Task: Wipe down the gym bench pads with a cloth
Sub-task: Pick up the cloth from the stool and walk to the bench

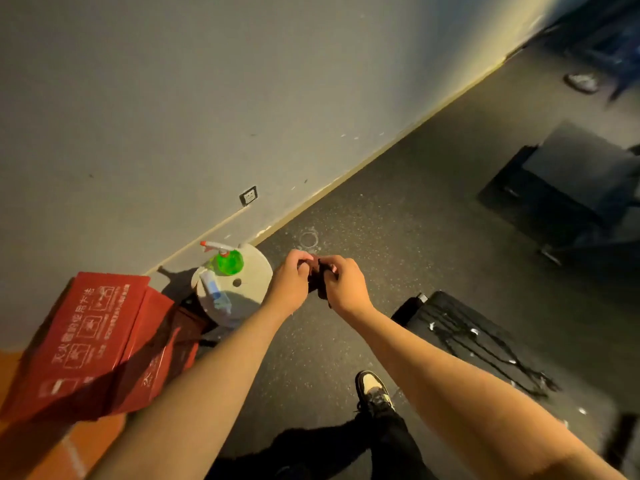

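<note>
Your left hand [289,284] and right hand [343,287] meet in the air above the floor [398,220]. Both have their fingers curled, pinching a small dark cloth [317,277] bunched between them. The cloth hangs just right of the round stand [254,271], whose far edge carries a green spray bottle [228,261]. Red boxes [93,337] sit left of the stand. A dark pad [581,164], blurred, lies well apart at the right.

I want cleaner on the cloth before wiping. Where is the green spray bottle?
In the head view, the green spray bottle sits on the round grey stool by the wall, left of the left hand, beside a white and blue bottle.
</note>
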